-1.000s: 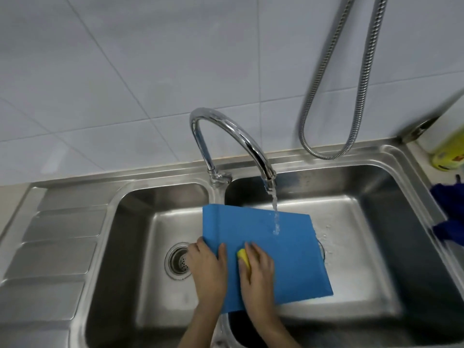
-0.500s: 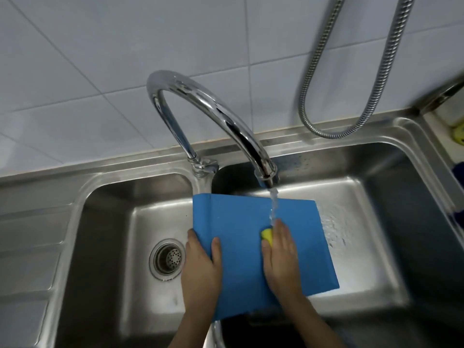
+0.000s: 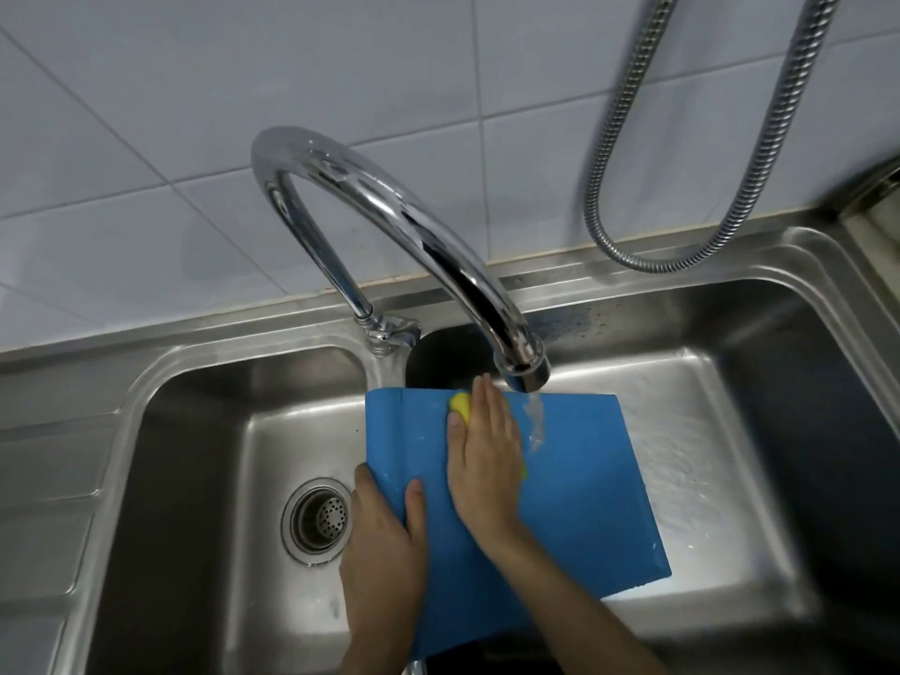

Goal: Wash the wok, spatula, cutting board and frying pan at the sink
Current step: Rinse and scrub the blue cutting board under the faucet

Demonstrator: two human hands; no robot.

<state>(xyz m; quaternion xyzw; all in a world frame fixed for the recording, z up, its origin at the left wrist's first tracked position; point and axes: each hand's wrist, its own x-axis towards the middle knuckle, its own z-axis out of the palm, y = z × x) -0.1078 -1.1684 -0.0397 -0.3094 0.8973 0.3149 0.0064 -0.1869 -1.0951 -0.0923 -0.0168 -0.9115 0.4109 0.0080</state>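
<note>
Both forearms come in from the near edge, bare to the wrist. The left hand (image 3: pixel 384 543) grips the near-left edge of the cutting board (image 3: pixel 574 484), thumb lying on top and the other fingers wrapped under the edge. The right hand (image 3: pixel 487 460) lies palm down, fingers straight and close together, pointing to the far side and pressing a sponge (image 3: pixel 460 405) flat against the board.

One head cam only, worn by the person, looking fwd and steeply down into the sink (image 3: pixel 779 265) from close above. Tap (image 3: pixel 389 207) arches mid-frame, tiled wall (image 3: pixel 195 90) fills the top, forearms enter at the bottom edge. Wide-angle lens; no 2nd view to overlap.
</note>
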